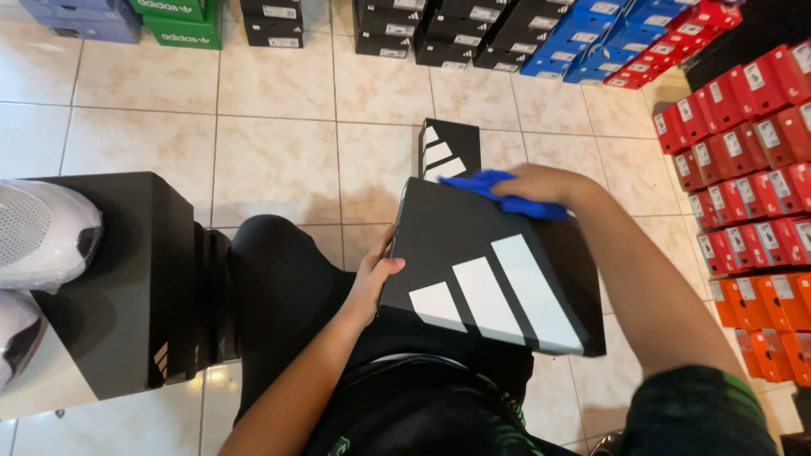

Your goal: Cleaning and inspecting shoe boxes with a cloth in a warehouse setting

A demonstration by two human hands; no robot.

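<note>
Box: a black shoe box (490,274) with three white slanted stripes on its lid is lying tilted across the person's lap, clamped between both hands.
Left hand: the left hand (372,283) is gripping the box's near-left edge, thumb curling onto the lid, fingers hidden underneath.
Right hand: the right hand (541,184) is pressing down on the far corner, fingers closing on a blue cloth (498,192).
Cloth: it is lying bunched under that hand, spilling left along the lid's far edge.
Beyond the grip: a second black striped box (448,148) is standing on the tiled floor (279,143) just past the cloth.
Left of the grip: an open black box (139,279) is sitting with white shoes (38,232) beside it.
Right of the grip: stacked red boxes (752,127) are lining the floor.
</note>
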